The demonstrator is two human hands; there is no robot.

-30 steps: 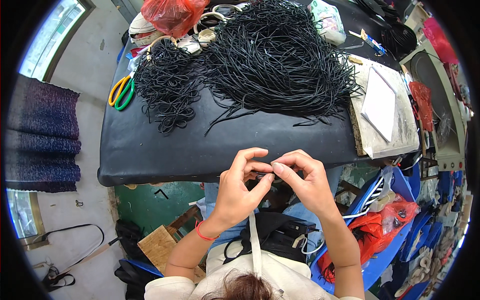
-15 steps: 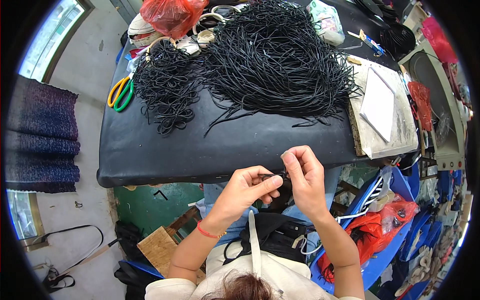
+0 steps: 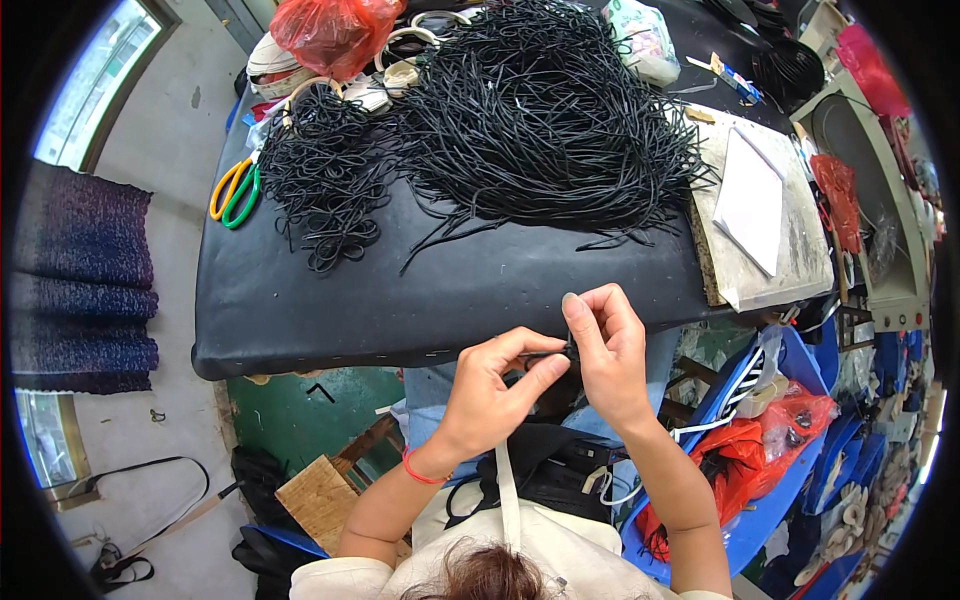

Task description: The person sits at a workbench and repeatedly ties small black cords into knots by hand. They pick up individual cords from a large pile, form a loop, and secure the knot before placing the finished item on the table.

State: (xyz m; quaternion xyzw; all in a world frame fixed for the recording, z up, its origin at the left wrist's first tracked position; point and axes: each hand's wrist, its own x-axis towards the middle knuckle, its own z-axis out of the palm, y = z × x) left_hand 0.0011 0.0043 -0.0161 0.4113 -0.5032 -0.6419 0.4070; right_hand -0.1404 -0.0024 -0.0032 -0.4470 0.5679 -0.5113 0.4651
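Observation:
Close together at the table's near edge, my two hands work on a short piece of thin black cord (image 3: 546, 355). My left hand (image 3: 503, 383) pinches it between thumb and fingers. The thumb and bent fingers of my right hand (image 3: 608, 352) close on its other end, which is mostly hidden there. On the table (image 3: 480, 285), beyond my hands, lies a large heap of straight black cords (image 3: 550, 140). A smaller pile of looped, knotted black cords (image 3: 325, 180) sits to its left.
Scissors with yellow and green handles (image 3: 236, 192) lie at the left table edge. A red plastic bag (image 3: 330, 35) stands behind. To the right are a board (image 3: 795, 255) with white sheets (image 3: 750, 205) and a blue bin (image 3: 770, 490) holding red bags. A wooden stool (image 3: 325, 505) stands lower left.
My left hand has shifted slightly, its thumb and fingers drawing closer to my right hand. Both hands keep hold of the cord. The view has moved a little.

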